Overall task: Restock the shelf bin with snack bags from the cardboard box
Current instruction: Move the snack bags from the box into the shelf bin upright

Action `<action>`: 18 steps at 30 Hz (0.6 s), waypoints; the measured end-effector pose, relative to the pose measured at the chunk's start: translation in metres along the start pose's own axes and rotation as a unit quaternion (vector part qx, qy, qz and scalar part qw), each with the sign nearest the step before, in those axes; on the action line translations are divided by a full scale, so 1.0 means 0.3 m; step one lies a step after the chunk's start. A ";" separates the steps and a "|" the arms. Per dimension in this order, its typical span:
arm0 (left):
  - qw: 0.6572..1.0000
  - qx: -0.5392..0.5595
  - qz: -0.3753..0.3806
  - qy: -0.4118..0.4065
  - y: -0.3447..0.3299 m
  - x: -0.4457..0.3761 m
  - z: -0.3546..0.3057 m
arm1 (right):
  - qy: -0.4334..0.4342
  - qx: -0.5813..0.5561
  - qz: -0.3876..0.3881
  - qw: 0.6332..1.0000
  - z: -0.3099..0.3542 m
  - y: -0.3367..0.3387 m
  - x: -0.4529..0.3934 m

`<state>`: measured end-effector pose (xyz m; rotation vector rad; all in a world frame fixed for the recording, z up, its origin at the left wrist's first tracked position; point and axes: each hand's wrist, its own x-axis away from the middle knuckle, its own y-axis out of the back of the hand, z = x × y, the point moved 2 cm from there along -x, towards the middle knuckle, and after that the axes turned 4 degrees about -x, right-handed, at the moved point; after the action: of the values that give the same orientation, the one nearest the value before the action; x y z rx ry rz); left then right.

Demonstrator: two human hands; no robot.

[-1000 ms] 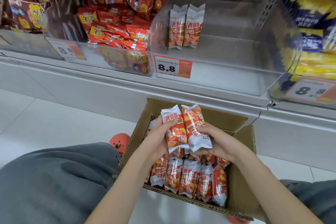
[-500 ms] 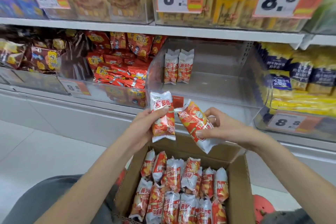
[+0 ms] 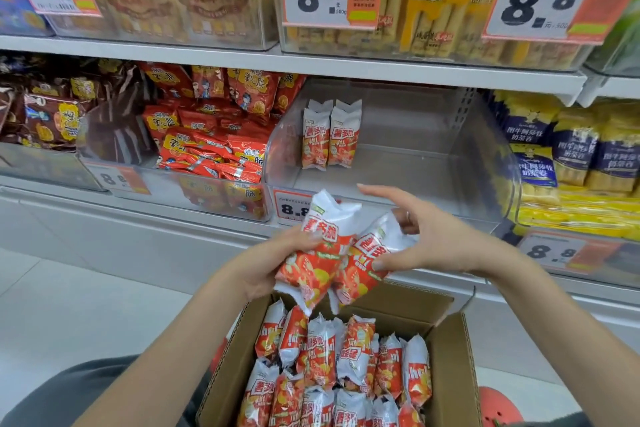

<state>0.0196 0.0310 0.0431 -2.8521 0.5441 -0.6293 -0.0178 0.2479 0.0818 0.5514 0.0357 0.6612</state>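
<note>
Snack bags [image 3: 332, 253] now pressed together, higher

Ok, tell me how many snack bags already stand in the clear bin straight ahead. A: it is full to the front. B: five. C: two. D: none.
C: two bags stand upright side by side at the back left of the clear bin; the rest of its floor is bare.
</note>
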 end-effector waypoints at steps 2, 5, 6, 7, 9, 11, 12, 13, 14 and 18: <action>1.000 0.030 -0.004 -0.004 -0.031 0.000 0.009 | 0.012 -0.075 -0.025 0.997 0.002 -0.007 0.001; 0.992 0.112 -0.049 -0.027 -0.037 -0.018 0.021 | 0.012 -0.155 -0.097 0.983 -0.007 -0.022 -0.002; 0.990 0.127 -0.054 -0.035 -0.043 -0.017 0.017 | 0.000 -0.203 -0.118 0.972 -0.015 -0.034 -0.007; 0.988 0.135 -0.060 -0.043 -0.050 -0.017 0.012 | -0.016 -0.256 -0.128 0.958 -0.024 -0.052 -0.011; 0.986 0.139 -0.069 -0.058 -0.061 -0.018 0.006 | -0.045 -0.328 -0.135 0.934 -0.031 -0.096 -0.020; 0.983 0.140 -0.094 -0.070 -0.063 -0.026 0.000 | -0.050 -0.343 -0.158 0.925 -0.028 -0.122 -0.030; 0.981 0.145 -0.105 -0.076 -0.061 -0.032 -0.002 | -0.050 -0.344 -0.173 0.922 -0.024 -0.125 -0.035; 0.979 0.152 -0.111 -0.080 -0.058 -0.036 -0.008 | -0.049 -0.347 -0.183 0.919 -0.020 -0.123 -0.039; 0.977 0.154 -0.115 -0.088 -0.055 -0.039 -0.014 | -0.046 -0.352 -0.188 0.916 -0.017 -0.119 -0.043; 0.971 0.139 -0.153 -0.119 -0.037 -0.038 -0.046 | -0.044 -0.382 -0.188 0.903 -0.007 -0.094 -0.047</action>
<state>0.0074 0.0443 0.0538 -2.7046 -0.0239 -0.3619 -0.0133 0.2221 0.0640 -0.1912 -0.1949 0.2272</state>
